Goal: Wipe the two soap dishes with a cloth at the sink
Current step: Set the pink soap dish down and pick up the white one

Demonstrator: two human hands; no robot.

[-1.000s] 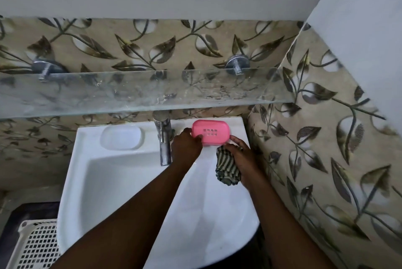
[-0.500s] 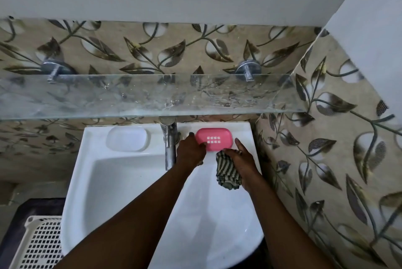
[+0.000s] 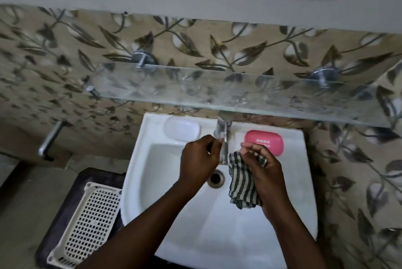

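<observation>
A pink soap dish (image 3: 265, 141) lies on the back right ledge of the white sink (image 3: 195, 236). A white soap dish (image 3: 182, 128) lies on the back left ledge. My right hand (image 3: 264, 173) holds a dark-and-light striped cloth (image 3: 241, 183) over the basin, just in front of the pink dish. My left hand (image 3: 199, 161) hovers left of the tap (image 3: 223, 138), fingers curled loosely, and holds nothing I can see.
A glass shelf (image 3: 228, 92) juts out above the sink's back edge. The drain (image 3: 216, 178) sits between my hands. A white perforated basket (image 3: 87, 225) stands on the floor at the lower left. Patterned tile walls close in behind and on the right.
My left hand let go of the pink dish, which now rests on the ledge, and drew back left of the tap. The cloth hand dropped slightly. The camera view shifted left.
</observation>
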